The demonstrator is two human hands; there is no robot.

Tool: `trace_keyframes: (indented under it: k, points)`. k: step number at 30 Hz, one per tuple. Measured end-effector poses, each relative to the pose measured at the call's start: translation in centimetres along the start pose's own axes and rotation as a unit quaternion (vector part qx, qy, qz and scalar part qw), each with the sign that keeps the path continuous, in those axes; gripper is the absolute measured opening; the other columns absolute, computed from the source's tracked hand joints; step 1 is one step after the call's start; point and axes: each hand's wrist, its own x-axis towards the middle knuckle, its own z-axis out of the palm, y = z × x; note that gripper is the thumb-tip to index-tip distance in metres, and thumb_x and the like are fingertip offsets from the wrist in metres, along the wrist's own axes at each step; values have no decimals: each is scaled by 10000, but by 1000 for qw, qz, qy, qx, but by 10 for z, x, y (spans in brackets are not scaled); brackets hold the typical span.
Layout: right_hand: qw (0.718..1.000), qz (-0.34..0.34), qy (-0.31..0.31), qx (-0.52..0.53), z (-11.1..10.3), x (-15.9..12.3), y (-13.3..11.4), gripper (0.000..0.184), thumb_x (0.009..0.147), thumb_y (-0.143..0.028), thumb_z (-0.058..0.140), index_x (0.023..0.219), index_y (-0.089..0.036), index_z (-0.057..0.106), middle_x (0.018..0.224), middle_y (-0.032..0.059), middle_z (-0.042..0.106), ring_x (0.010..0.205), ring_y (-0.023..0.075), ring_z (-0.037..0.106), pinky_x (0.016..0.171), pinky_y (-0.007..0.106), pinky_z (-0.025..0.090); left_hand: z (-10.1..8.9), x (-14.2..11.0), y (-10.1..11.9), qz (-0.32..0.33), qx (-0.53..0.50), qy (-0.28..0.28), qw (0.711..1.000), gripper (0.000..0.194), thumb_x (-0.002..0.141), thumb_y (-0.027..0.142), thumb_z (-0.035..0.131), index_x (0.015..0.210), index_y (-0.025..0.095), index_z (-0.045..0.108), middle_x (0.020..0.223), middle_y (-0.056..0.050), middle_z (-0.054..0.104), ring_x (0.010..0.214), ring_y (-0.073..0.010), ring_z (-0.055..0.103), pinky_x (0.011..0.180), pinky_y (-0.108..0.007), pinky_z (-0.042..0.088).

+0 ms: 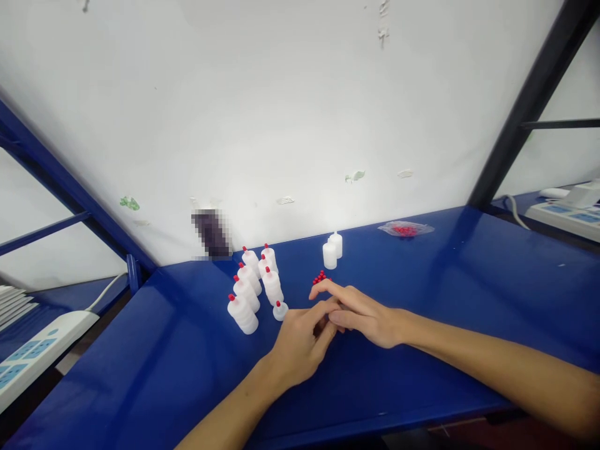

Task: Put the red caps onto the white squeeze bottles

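My left hand point(300, 344) and my right hand point(365, 315) meet over the near middle of the table. The left one has its fingers bent and pressed together. My right hand's thumb touches the left fingertips, with its index finger reaching over them; whatever lies between the hands is hidden. Just beyond the right index finger is a small pile of red caps point(322, 276). To the left stand several white bottles point(244, 317) with red tips, in two rows. Close to my left knuckles sits a low white piece with a red tip point(280, 310).
Two white bottles point(330, 255) without red tips stand behind the caps. A clear plastic bag point(405, 229) with red pieces lies near the white wall. Power strips point(35, 356) flank the blue table point(164, 369), beyond its slanted metal legs. A pixelated dark object leans at the back left.
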Motion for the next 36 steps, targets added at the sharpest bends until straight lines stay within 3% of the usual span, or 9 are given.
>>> trace_keyframes:
  k: [2, 4, 7, 11, 19, 23, 30, 36]
  points:
    - [994, 0, 33, -105, -7, 1, 1, 375, 987, -442, 386, 1266, -197, 441, 746, -19, 576, 649, 145, 523, 641, 264, 394, -14, 0, -3, 42, 96, 31, 994, 232, 984, 244, 443, 1095, 189, 639, 663, 4, 667, 507, -103, 537, 553, -218, 382]
    - [970, 41, 84, -226, -14, 4, 4, 353, 992, -445, 373, 1238, -211, 473, 784, -4, 611, 674, 160, 553, 656, 275, 388, -33, -1, -4, 49, 187, 78, 978, 240, 987, 264, 448, 1118, 192, 636, 644, 5, 654, 506, -111, 546, 554, -221, 374]
    - [906, 137, 125, -380, -22, 9, 11, 272, 977, -358, 402, 1192, -232, 512, 839, 15, 664, 689, 180, 597, 629, 278, 363, -60, -1, 1, -37, 290, 122, 948, 253, 988, 303, 441, 1112, 193, 633, 640, 3, 656, 517, -136, 570, 557, -237, 363]
    - [856, 210, 107, -460, -28, 13, 17, 283, 950, -338, 438, 1196, -230, 527, 982, 58, 705, 744, 207, 650, 598, 280, 352, -76, -2, 10, -171, 327, 62, 927, 260, 975, 342, 437, 980, 205, 658, 562, 19, 620, 504, -167, 576, 535, -247, 328]
    - [846, 221, 77, -480, -28, 15, 21, 255, 945, -351, 464, 1121, -221, 595, 952, 59, 715, 808, 233, 674, 595, 280, 360, -68, -5, 2, -216, 349, 6, 912, 261, 947, 328, 473, 966, 200, 699, 592, -15, 658, 577, -205, 627, 553, -260, 320]
    - [846, 199, 66, -491, -29, 16, 24, 250, 968, -356, 442, 1088, -232, 622, 951, 49, 720, 809, 231, 678, 571, 278, 335, -65, -6, -1, -215, 349, 13, 912, 257, 952, 311, 481, 1092, 203, 667, 613, -20, 655, 584, -203, 624, 550, -252, 309]
    - [842, 198, 58, -498, -30, 15, 25, 228, 982, -332, 431, 1029, -235, 632, 916, 41, 722, 784, 217, 679, 558, 274, 317, -64, -5, 0, -201, 346, 4, 917, 232, 967, 266, 459, 1069, 192, 654, 651, -26, 672, 611, -197, 633, 575, -255, 335]
    - [841, 205, 64, -497, -28, 16, 23, 260, 978, -372, 436, 1133, -247, 603, 944, 46, 727, 822, 233, 689, 581, 276, 333, -52, -11, 2, -145, 361, -24, 921, 324, 983, 181, 390, 1220, 233, 605, 967, -66, 696, 799, -211, 680, 632, -273, 444]
